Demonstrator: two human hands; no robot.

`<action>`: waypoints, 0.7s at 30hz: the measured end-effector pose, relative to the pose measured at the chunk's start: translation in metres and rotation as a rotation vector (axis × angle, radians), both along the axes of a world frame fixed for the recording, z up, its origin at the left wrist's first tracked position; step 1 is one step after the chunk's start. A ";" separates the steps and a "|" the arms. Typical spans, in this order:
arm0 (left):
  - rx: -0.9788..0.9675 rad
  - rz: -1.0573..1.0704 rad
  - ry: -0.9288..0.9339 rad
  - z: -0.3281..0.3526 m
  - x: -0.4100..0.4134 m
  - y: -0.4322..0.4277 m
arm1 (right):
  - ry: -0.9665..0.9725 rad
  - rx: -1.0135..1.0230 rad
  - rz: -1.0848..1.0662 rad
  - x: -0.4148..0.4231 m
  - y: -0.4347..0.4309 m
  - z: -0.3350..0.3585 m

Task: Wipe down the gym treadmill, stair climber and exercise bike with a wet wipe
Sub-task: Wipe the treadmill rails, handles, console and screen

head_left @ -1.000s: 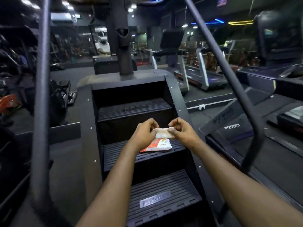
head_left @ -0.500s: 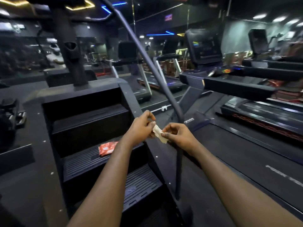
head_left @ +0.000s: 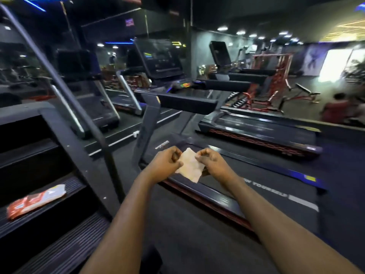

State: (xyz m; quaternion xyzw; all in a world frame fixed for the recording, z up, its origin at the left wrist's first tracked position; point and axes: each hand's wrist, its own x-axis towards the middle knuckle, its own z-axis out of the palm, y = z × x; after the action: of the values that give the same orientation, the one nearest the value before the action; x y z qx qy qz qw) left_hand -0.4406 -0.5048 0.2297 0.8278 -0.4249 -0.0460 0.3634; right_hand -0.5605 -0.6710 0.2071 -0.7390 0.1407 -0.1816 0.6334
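Note:
A white wet wipe point(head_left: 190, 166) hangs partly unfolded between both hands. My left hand point(head_left: 166, 165) pinches its left edge and my right hand point(head_left: 212, 164) pinches its right edge. Both hands are held in the air above the front of a black treadmill point(head_left: 262, 186), whose belt runs off to the right. The stair climber point(head_left: 39, 175) stands at the left. An orange and white wipe packet point(head_left: 36, 200) lies on one of its steps. No exercise bike can be made out.
The stair climber's slanted handrail point(head_left: 65, 89) crosses the left side. The treadmill's console point(head_left: 160, 60) and padded arm point(head_left: 187, 103) rise ahead. A second treadmill point(head_left: 256, 131) stands further right, with red weight racks point(head_left: 276, 76) and seated people point(head_left: 339, 109) beyond.
The view has swung right, from the stair climber to the treadmill. The packet stayed on the step. The wipe has opened from a folded wad into a wider sheet between my hands.

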 end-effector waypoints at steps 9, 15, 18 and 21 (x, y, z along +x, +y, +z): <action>-0.057 -0.150 0.060 -0.024 -0.017 -0.157 | 0.117 -0.149 -0.301 -0.054 -0.143 -0.031; -0.121 -0.207 0.095 -0.040 0.017 -0.274 | 0.165 -0.152 -0.403 -0.037 -0.261 -0.046; -0.114 -0.246 0.082 -0.036 0.046 -0.341 | 0.192 -0.195 -0.430 -0.015 -0.322 -0.037; -0.123 -0.304 0.061 -0.022 0.071 -0.404 | 0.171 -0.180 -0.486 0.004 -0.376 -0.024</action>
State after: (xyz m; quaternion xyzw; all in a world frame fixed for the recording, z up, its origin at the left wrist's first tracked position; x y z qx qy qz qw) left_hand -0.3701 -0.9087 0.2074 0.7283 -0.5361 -0.0997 0.4150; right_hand -0.5561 -1.0473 0.1828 -0.7493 0.3503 -0.2771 0.4889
